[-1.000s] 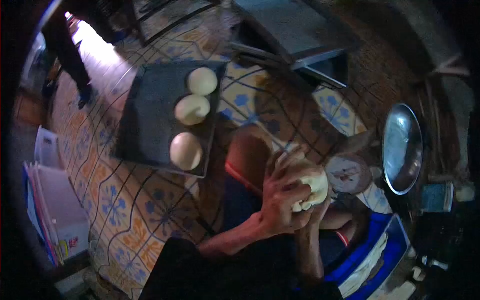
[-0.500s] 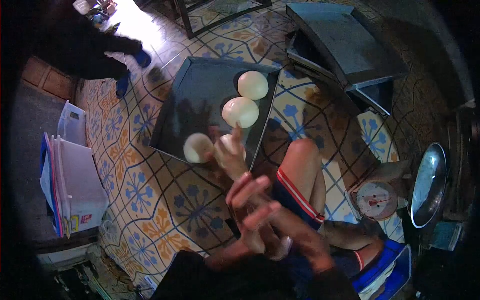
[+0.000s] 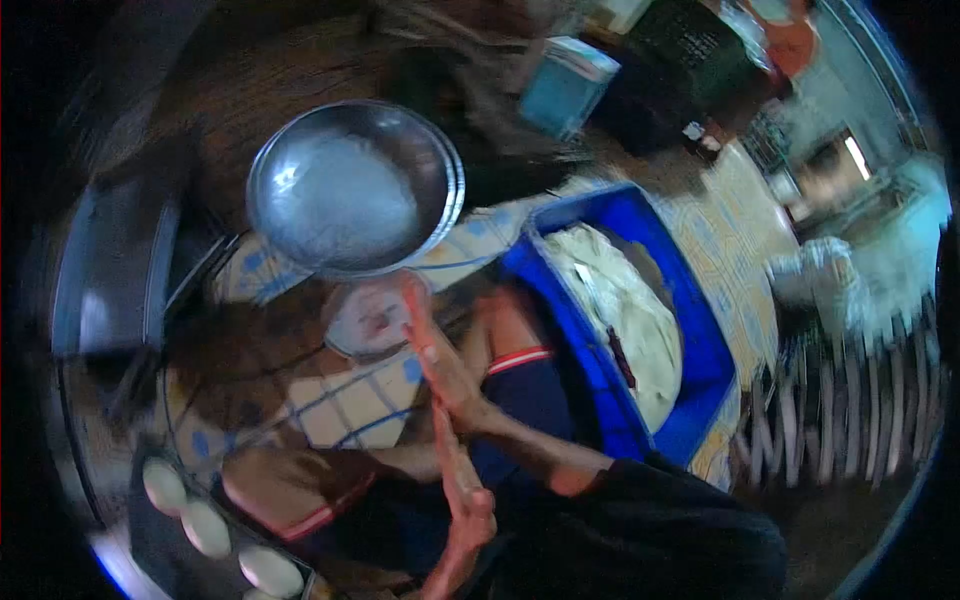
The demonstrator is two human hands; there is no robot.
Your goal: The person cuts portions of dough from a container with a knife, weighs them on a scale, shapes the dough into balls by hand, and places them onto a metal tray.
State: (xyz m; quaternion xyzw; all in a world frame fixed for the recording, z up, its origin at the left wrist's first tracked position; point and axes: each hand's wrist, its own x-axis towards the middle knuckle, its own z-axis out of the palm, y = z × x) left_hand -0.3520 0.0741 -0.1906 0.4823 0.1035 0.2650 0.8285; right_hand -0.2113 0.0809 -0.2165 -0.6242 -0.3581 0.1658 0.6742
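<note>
My right hand [image 3: 447, 368] is stretched out flat above my lap, its fingers pointing toward the scale [image 3: 372, 322]. Close against it, my left hand [image 3: 462, 482] also has straight fingers, and its fingertips meet the right palm near the wrist. Neither hand holds anything that I can see. To the right, a blue bin [image 3: 705, 400] contains a large pale mass of dough [image 3: 640, 330], with a dark-handled tool [image 3: 620, 358] lying on it. Several round dough balls [image 3: 205, 530] sit on the dark tray [image 3: 165, 560] at the lower left.
A wide metal bowl [image 3: 350, 195] stands just beyond the scale, with whitish powder or shine inside. At the far left are metal trays [image 3: 115, 265]. A light-blue box [image 3: 568, 85] is at the back, and a slatted rack [image 3: 840, 400] is right of the bin.
The view has swung to the right, bringing the bowl and blue bin into the middle and the dough balls to the lower left. My hands have come from the tray side to over my lap.
</note>
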